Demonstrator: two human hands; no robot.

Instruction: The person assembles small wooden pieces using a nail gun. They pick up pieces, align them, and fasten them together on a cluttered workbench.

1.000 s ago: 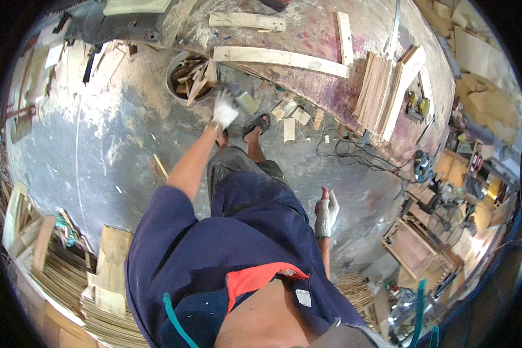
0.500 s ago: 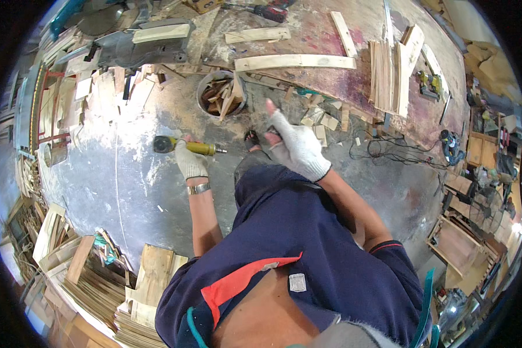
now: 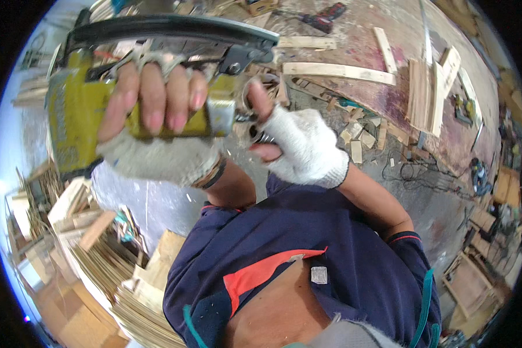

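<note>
My left hand, in a white fingerless glove, is wrapped round the grip of a yellow-green nail gun. Its long black magazine runs along the far side. A small metal air plug sticks out of the grip's right end. Just beside it is my gloved right hand, with a metal coupler between thumb and fingers. The coupler and the plug look apart, one slightly nearer to me. Any hose behind the coupler is hidden by my hand.
A reddish-stained work surface at the far right holds wooden strips, a stack of slats and a drill. Black cords and wood offcuts lie on the floor. Piled boards stand near left.
My left hand has brought the nail gun up close to the camera, turning it so that the magazine shows. My right hand has shifted slightly and now sits beside the gun's air plug.
</note>
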